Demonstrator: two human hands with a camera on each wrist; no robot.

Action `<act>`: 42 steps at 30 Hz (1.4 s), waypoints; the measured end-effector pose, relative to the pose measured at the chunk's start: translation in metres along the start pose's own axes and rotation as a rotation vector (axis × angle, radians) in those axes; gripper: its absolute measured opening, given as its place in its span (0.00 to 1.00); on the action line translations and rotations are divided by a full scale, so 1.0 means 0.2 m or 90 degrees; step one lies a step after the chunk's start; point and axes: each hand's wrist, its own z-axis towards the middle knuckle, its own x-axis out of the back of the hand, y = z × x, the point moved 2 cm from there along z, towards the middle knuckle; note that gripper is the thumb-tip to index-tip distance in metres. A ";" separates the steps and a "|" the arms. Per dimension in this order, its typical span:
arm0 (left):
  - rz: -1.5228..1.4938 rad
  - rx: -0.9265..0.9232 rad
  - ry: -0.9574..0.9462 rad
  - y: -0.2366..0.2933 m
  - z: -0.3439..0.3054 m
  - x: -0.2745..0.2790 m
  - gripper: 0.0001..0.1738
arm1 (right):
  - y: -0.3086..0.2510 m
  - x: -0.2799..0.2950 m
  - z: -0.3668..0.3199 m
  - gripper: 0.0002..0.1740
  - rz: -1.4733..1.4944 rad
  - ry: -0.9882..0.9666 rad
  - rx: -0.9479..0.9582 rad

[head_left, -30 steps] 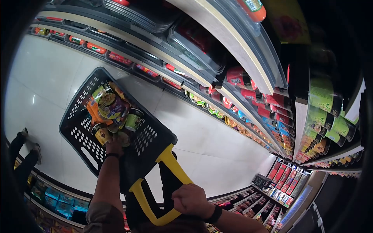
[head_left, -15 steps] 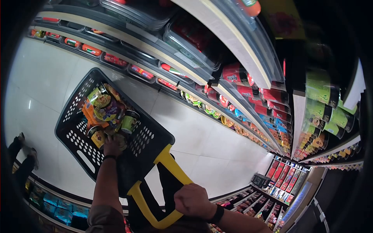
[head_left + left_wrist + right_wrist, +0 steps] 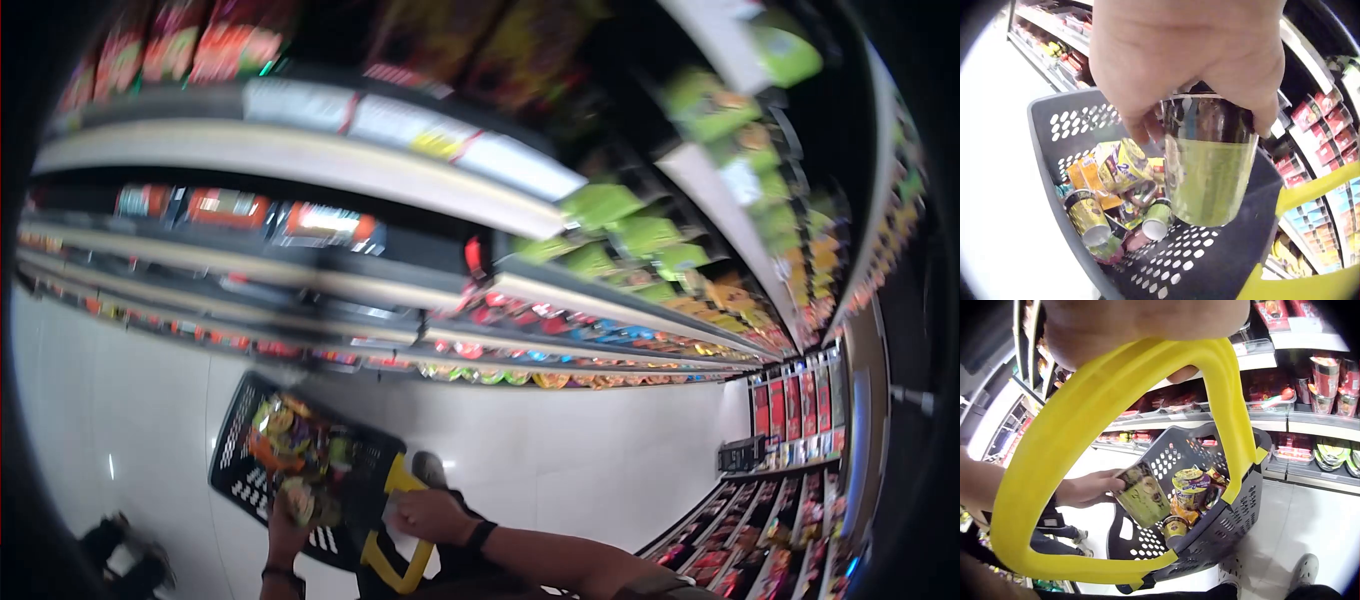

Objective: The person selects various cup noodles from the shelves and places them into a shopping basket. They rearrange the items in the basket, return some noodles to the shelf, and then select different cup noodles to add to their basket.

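Observation:
My left hand [image 3: 1185, 56] grips a green and black cup [image 3: 1213, 169] by its dark end, above the basket [image 3: 1075, 97]. In the right wrist view this cup [image 3: 1142, 495] tilts over the basket's near side, held by the left hand [image 3: 1088, 487]. Inside the basket lie a yellow and purple cup [image 3: 1191, 487], a gold cup [image 3: 1087, 215], a smaller green cup [image 3: 1158, 219] and orange packets [image 3: 1088, 178]. My right hand [image 3: 435, 517] is curled round the basket's yellow handle [image 3: 1054, 469].
Long shelves [image 3: 300, 150] of packaged food and cups run along the far side of the aisle. More shelves [image 3: 760, 530] stand at the lower right. A person's legs [image 3: 125, 555] show at the lower left, on the pale floor [image 3: 600, 450].
My left hand has lifted the green and black cup up from among the basket's contents. The head view has tilted up, so the basket appears lower. My right hand still holds the handle.

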 end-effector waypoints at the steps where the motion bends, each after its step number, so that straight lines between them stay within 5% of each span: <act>1: 0.004 -0.006 0.016 0.03 -0.05 0.04 0.53 | 0.00 -0.01 0.00 0.14 0.020 -0.002 -0.013; 4: -0.155 -0.035 0.036 -0.08 -0.11 0.02 0.50 | 0.01 -0.01 0.00 0.12 0.066 0.044 -0.015; 6: -0.243 -0.066 0.019 -0.14 -0.11 -0.03 0.48 | -0.01 0.02 0.00 0.14 0.137 -0.083 -0.128; 8: 0.070 -0.154 0.041 0.34 -0.23 0.08 0.44 | -0.02 0.06 0.00 0.20 0.167 -0.124 -0.129; 10: 0.073 -0.211 0.019 0.59 -0.28 0.09 0.47 | -0.04 0.12 -0.02 0.31 0.352 -0.068 -0.102; 11: -0.008 -0.146 -0.028 0.82 -0.34 0.12 0.48 | -0.04 0.16 -0.05 0.31 0.359 -0.051 -0.096; 15: 0.113 -0.305 0.009 1.29 -0.40 0.01 0.47 | -0.04 0.35 -0.12 0.54 0.361 0.055 0.176; 16: -0.110 -0.285 -0.023 1.35 -0.41 -0.07 0.47 | -0.10 0.56 -0.19 0.53 0.424 -0.033 0.143; 18: 0.092 -0.325 -0.006 1.50 -0.41 -0.13 0.48 | -0.11 0.82 -0.30 0.53 0.468 -0.069 0.112; 22: -0.001 -0.418 -0.042 1.82 -0.48 -0.40 0.54 | 0.15 1.03 -0.48 0.54 0.462 -0.013 0.206; 23: -0.038 -0.407 -0.101 1.87 -0.48 -0.45 0.58 | 0.26 1.02 -0.52 0.53 0.509 -0.031 0.187; 24: -0.272 -0.357 -0.224 1.93 -0.50 -0.52 0.58 | 0.29 1.16 -0.64 0.51 0.447 -0.041 0.107; 25: -0.253 -0.331 -0.239 1.96 -0.49 -0.55 0.57 | 0.39 1.18 -0.73 0.50 0.485 0.007 0.082; 27: -0.262 -0.317 -0.234 1.88 -0.40 -0.60 0.48 | 0.65 1.26 -0.86 0.48 0.373 0.172 -0.016; 28: -0.261 -0.322 -0.230 1.77 -0.31 -0.64 0.48 | 0.55 1.51 -0.98 0.47 0.353 0.275 -0.064; 29: -0.186 -0.302 -0.172 1.64 -0.23 -0.66 0.43 | 0.88 1.44 -0.92 0.45 0.404 0.385 0.026; 30: -0.110 -0.278 -0.115 1.56 -0.20 -0.67 0.38 | 0.72 1.69 -1.03 0.42 0.405 0.531 -0.025; 31: 0.021 -0.242 -0.046 1.54 -0.21 -0.67 0.30 | 0.85 1.76 -1.02 0.43 0.409 0.588 0.037; 34: 0.077 -0.247 0.010 1.01 0.01 -0.73 0.27 | 0.81 2.11 -1.09 0.42 0.303 0.700 -0.064; 36: 0.123 -0.258 0.045 0.84 -0.02 -0.76 0.25 | 0.95 2.17 -1.01 0.46 0.440 0.794 0.065; 40: 0.185 -0.202 0.024 0.84 -0.18 -0.76 0.21 | 1.08 2.33 -0.96 0.48 0.305 0.832 -0.012; 41: 0.067 -0.039 -0.045 0.86 -0.22 -0.76 0.22 | 1.11 2.35 -0.95 0.48 0.285 0.851 -0.022; 42: 0.066 -0.036 -0.042 0.84 -0.22 -0.76 0.22 | 1.13 2.37 -0.93 0.49 0.265 0.871 -0.031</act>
